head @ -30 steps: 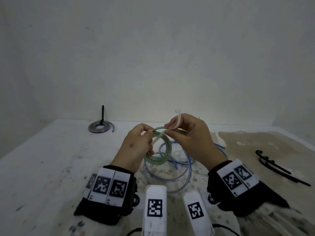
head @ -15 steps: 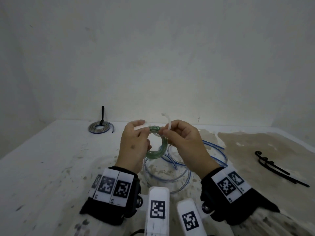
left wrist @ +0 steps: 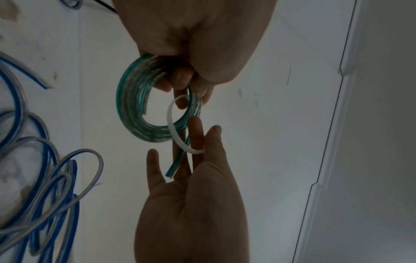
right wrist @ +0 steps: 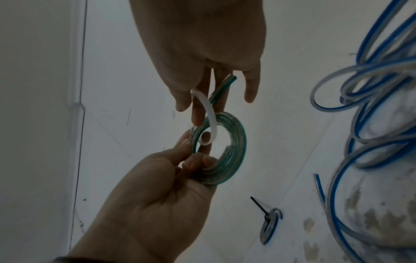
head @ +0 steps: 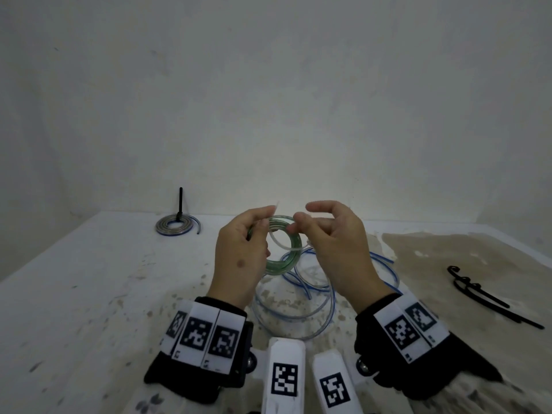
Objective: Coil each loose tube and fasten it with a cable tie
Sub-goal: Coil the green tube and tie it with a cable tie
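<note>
Both your hands work above the table (head: pixel 89 294): your left hand (head: pixel 239 258) grips the green-striped tube coil (head: pixel 282 249), your right hand (head: pixel 337 243) pinches the white cable tie (left wrist: pixel 174 128) looped through it.

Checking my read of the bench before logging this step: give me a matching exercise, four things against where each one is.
Things:
1. green coil
2. white cable tie
3. blue-striped tubes
4. black cable ties

Places:
A. loose and uncoiled on the table
B. gripped by the left hand
C. lying on the table at the right
D. passed through the coil, one end at the right hand

Pairs: 1-B, 2-D, 3-A, 4-C
</note>
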